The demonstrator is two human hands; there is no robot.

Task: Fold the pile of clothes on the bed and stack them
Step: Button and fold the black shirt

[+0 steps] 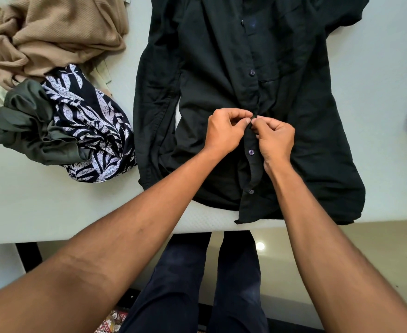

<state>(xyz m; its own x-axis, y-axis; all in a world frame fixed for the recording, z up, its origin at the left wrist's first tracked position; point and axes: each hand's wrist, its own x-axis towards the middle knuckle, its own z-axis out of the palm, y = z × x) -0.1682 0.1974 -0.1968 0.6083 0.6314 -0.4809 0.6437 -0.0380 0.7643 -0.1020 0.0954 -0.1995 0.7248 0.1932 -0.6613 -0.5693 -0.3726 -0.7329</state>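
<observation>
**Both hands pinch the shirt's placket**

We see the black shirt [221, 68] spread front-up on the bed [29, 200], its hem at the near edge. The left hand [224, 133] and right hand [275, 140] meet mid-placket, each pinching the fabric. The unfolded pile [60, 92] lies to the left.

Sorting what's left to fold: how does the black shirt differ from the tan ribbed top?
The black shirt lies spread flat; the tan ribbed top sits crumpled in the pile. The black shirt is pinched at its button strip by the left hand and right hand; the tan ribbed top is untouched. Both rest on the bed.
</observation>
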